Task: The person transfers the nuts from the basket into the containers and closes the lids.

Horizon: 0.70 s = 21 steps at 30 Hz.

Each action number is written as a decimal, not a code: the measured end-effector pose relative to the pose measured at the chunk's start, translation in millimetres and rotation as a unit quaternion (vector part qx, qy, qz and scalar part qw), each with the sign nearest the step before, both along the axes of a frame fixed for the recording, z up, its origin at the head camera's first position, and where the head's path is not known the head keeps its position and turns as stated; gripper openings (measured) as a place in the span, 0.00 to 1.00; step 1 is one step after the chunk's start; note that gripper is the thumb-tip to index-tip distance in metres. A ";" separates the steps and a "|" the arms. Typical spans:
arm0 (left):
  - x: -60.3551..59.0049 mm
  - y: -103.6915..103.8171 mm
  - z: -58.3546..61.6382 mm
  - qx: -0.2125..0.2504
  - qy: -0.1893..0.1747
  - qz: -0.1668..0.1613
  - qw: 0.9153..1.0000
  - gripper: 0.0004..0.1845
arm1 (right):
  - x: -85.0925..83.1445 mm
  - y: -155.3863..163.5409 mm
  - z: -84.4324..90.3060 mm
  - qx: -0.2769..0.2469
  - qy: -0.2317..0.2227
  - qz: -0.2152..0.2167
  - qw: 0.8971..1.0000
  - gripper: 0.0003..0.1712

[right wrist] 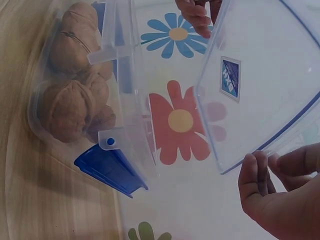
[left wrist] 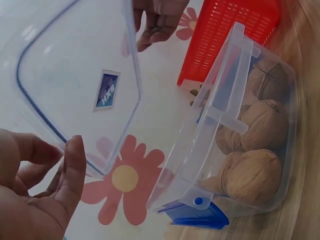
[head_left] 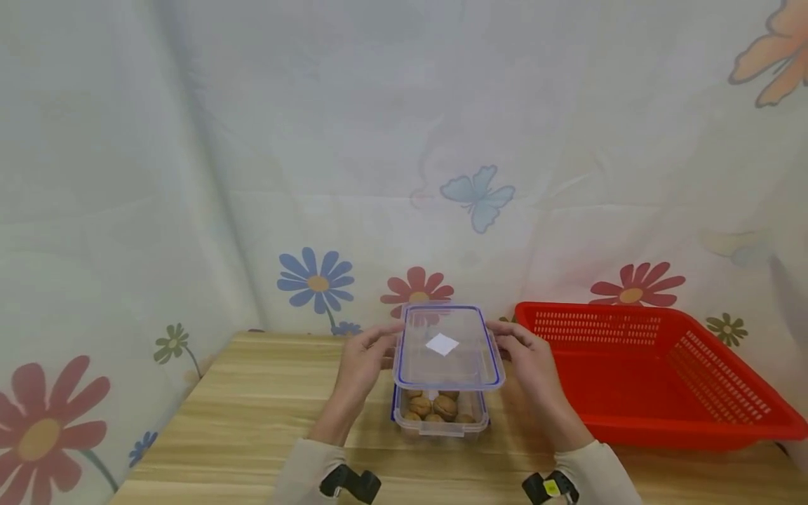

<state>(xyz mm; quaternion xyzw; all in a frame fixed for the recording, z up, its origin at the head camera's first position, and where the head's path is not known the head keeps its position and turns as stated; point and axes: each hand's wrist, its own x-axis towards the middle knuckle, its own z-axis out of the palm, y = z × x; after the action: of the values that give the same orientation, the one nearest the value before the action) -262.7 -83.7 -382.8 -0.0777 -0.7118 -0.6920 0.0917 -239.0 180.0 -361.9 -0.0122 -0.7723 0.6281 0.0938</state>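
A clear lid [head_left: 449, 368] with a blue seal and a small label hangs tilted above a clear plastic container [head_left: 454, 426]. My left hand [head_left: 366, 354] pinches the lid's left edge between thumb and fingers, and my right hand [head_left: 527, 354] pinches its right edge. Inside the container lie several walnuts [left wrist: 252, 175], seen through its wall. A blue side latch [left wrist: 197, 215] hangs folded outward in the left wrist view; another blue latch [right wrist: 111, 170] does so in the right wrist view. The lid and container stand apart in both wrist views.
To the right, a red perforated basket [head_left: 631, 424] stands on the wooden table [head_left: 271, 414], close to my right forearm. Behind the table hangs a pale curtain [head_left: 353, 140] printed with flowers and a butterfly.
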 end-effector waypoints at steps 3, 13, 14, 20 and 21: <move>-0.1 -0.9 -1.1 -0.017 0.015 -0.005 1.000 0.16 | -1.0 0.7 0.6 0.009 0.007 0.002 1.000 0.21; -2.9 -2.5 -5.5 0.011 0.029 -0.028 0.999 0.21 | -1.6 -0.8 -2.6 0.057 0.027 -0.001 0.998 0.18; -3.9 -2.2 -5.5 0.011 0.030 -0.024 0.999 0.20 | -1.8 -0.8 -2.8 0.061 0.029 -0.001 0.998 0.19; -5.7 -0.3 -4.5 0.017 0.036 -0.001 0.999 0.17 | -3.0 0.0 -1.9 0.057 0.033 0.002 0.998 0.21; -5.6 -0.1 -4.2 0.017 0.038 0.003 0.999 0.17 | -2.8 0.0 -1.4 0.055 0.034 0.002 0.998 0.21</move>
<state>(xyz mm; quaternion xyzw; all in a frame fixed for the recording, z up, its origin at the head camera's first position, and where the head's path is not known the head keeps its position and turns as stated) -268.3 -83.9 -386.9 -0.1000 -0.6961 -0.7005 0.1216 -241.8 180.0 -363.3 0.0159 -0.8019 0.5853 0.1188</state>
